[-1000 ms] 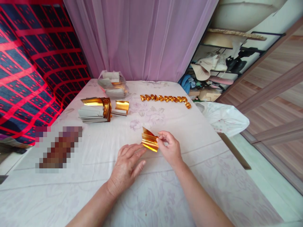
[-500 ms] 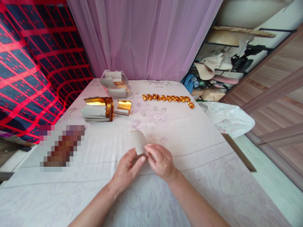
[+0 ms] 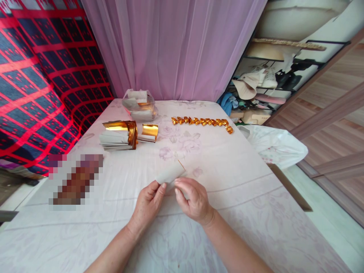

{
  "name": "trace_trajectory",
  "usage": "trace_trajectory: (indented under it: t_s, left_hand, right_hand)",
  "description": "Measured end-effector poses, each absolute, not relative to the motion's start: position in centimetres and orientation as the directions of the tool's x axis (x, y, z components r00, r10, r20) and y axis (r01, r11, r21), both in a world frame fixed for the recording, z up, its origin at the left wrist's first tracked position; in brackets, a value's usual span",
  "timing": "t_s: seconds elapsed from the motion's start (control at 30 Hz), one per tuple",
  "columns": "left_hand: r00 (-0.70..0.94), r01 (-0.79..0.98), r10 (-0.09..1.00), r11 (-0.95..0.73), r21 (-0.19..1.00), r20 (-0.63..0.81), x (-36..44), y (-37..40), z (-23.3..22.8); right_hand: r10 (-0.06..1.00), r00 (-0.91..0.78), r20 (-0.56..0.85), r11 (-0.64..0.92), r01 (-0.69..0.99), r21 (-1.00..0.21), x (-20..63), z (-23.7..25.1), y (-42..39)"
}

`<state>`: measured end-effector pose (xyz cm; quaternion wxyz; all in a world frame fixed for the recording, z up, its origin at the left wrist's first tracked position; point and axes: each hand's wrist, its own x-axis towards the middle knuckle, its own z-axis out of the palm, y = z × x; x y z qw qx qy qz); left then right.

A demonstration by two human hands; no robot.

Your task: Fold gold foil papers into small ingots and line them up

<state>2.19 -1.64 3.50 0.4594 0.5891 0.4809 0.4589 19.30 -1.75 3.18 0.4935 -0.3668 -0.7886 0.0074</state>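
Both hands, the left hand [image 3: 148, 199] and right hand [image 3: 193, 197], pinched one foil slip [image 3: 170, 173] pale side up, a row of folded gold pieces [image 3: 201, 122] done, a stack of slips [image 3: 115, 137] left.

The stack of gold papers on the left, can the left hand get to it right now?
Probably not at once: the left hand pinches the folded paper, though bare tablecloth lies between it and the stack.

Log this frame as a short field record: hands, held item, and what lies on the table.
left hand: fingers pinch the paper strip's near-left end
right hand: fingers pinch its near-right edge
paper strip: pale side up, gold edge showing
far left: stack of gold-backed sheets
far middle: row of folded gold pieces
surface: table under floral cloth
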Motion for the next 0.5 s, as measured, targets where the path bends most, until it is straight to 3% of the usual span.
trace_trajectory:
  t_s: [0.1, 0.2, 0.33, 0.5]
  left_hand:
    - [0.13, 0.157, 0.988, -0.107, 0.982, 0.087, 2.0, -1.5, 3.7]
    - [0.183, 0.164, 0.981, -0.102, 0.981, 0.071, 1.9, -1.5, 3.8]
    - [0.225, 0.189, 0.973, -0.086, 0.978, 0.043, 1.8, -1.6, 3.7]
    - [0.203, 0.183, 0.976, 0.044, 0.982, -0.081, 2.0, -1.7, 3.5]
  right_hand:
    - [0.679, -0.022, 0.734, 0.59, 0.611, -0.528, 20.1, 3.8, -1.1]
    - [0.829, 0.105, 0.549, 0.429, 0.511, -0.745, 21.1, 3.9, -0.4]
    - [0.973, 0.021, 0.229, 0.207, 0.348, -0.914, 21.8, 3.9, -0.3]
    - [0.991, -0.065, 0.114, 0.129, 0.309, -0.942, 22.0, 4.4, -0.8]
